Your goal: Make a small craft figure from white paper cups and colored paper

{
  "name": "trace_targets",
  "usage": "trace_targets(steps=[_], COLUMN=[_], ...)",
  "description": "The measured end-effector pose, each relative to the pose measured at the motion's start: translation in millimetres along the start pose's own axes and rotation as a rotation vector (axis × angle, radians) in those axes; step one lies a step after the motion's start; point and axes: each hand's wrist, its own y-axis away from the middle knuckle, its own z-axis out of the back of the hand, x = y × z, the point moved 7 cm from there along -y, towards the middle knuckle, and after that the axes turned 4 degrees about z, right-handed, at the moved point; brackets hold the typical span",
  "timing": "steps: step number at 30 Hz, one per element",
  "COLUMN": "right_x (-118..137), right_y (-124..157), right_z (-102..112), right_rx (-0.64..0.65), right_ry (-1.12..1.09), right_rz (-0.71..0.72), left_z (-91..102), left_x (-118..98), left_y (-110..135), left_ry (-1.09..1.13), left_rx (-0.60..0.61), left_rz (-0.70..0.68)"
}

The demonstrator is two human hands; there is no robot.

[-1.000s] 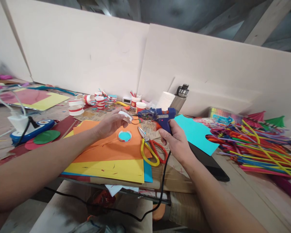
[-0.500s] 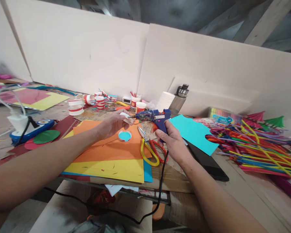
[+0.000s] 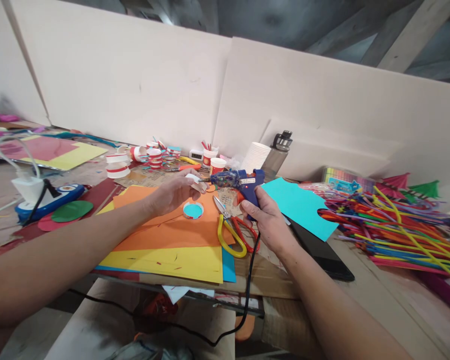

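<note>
I have the left hand (image 3: pixel 172 194) pinching a small, smooth, curved white piece (image 3: pixel 196 183) between thumb and fingers, partly hidden by them. The right hand (image 3: pixel 267 217) is wrapped around the handle of a hard blue plastic glue gun (image 3: pixel 252 188); I cannot tell whether its trigger is squeezed. The narrow metal nozzle reaches toward the left fingertips and ends at the white piece, though I cannot make out contact. From beneath the right fingers a smooth black cable (image 3: pixel 250 280) hangs in a loose curve.

Just below the left fingertips, a round turquoise disc (image 3: pixel 193 210) with a pale raised rim lies on flat, matte orange paper (image 3: pixel 165 232). Between the two hands, and lower, I see scissors (image 3: pixel 228 242) with rounded yellow and red loops. Beyond the right knuckles spreads a turquoise sheet (image 3: pixel 302 205) with a scalloped edge.
</note>
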Motion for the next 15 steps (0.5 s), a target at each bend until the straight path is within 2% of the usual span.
trace_targets(steps=[15], right_x=[7.9], right_y=[1.4], right_z=[-1.2], right_rx=[-0.005], right_ry=[0.052], right_rz=[0.000], left_z=[6.3], left_x=[2.1], left_y=[-0.5], left_ry=[0.011], left_rx=[-0.027], left_rz=[-0.003])
